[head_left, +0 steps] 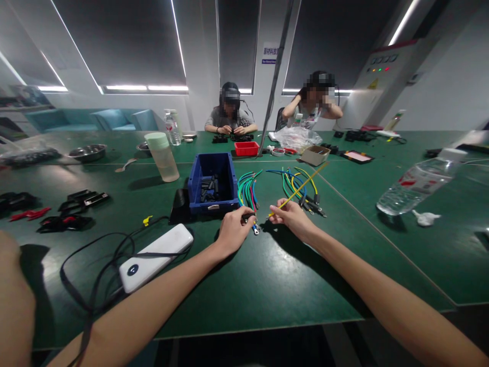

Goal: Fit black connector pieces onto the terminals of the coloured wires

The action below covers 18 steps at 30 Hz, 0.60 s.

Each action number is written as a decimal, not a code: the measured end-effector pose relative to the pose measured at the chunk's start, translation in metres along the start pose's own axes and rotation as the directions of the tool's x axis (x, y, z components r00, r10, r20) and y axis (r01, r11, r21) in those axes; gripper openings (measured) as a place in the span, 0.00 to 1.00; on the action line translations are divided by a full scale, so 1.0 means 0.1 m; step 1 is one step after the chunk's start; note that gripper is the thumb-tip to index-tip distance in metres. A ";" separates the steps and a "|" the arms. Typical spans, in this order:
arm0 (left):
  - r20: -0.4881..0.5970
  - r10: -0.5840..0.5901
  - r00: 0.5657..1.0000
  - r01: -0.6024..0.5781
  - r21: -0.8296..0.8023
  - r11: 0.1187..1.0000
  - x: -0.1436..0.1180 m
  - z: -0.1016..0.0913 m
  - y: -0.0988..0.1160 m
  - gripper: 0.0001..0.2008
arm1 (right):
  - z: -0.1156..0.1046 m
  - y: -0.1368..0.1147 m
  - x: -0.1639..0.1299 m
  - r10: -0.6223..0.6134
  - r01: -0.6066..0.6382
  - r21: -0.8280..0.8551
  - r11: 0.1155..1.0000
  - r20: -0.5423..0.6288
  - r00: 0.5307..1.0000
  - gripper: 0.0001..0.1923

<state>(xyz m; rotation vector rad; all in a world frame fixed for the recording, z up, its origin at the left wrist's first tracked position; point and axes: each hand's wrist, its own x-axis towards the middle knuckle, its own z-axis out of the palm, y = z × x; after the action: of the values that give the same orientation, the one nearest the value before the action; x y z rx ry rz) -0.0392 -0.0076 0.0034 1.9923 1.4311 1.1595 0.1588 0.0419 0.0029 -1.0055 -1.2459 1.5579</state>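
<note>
Now the right hand (293, 216) pinches a yellow wire (305, 185) near its lower end, over the desk (244, 295), while the left hand (233, 230), beside the green wires (245, 184), pinches what seems a black sleeve (246, 217); a grip close to the tip, I'd say, should steady that wire.

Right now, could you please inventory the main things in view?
Bin: one, blue, centre
Small pieces: several, dark, in bin
Wire bundles: two, multicoloured, right of bin
Held wire: one, yellow, centre
Tray: one, red, beyond bin
Power bank: one, white, near left
Cup: one, green-lidded, left of bin
Bottles: several, clear, right and rear
Bowls: two, silver, far left
Flat parts: several, black, left
Plastic bag: one, whitish, rear
Small box: one, brownish, right rear
Tabletop: count unclear, green, throughout
People: two, dark headgear, across tabletop
Left hand: one, bare, by wire bundles
Right hand: one, bare, on held wire
</note>
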 end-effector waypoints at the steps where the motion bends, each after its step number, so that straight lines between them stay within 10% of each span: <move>1: 0.000 -0.008 1.000 0.008 0.000 1.000 0.00 0.00 -0.01 0.08 | 0.01 0.01 0.00 -0.001 0.002 -0.009 1.000 0.009 1.000 0.22; 18: -0.003 -0.067 0.998 0.067 -0.049 0.997 0.02 0.02 -0.05 0.09 | 0.15 0.18 0.06 -0.226 0.183 -0.235 0.955 -0.172 0.959 0.21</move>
<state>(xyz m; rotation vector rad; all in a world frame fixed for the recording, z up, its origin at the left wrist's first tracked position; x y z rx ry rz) -0.0407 -0.0034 -0.0006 1.8952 1.4462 1.1605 0.1404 0.0420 -0.0124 -1.1009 -1.3532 1.1515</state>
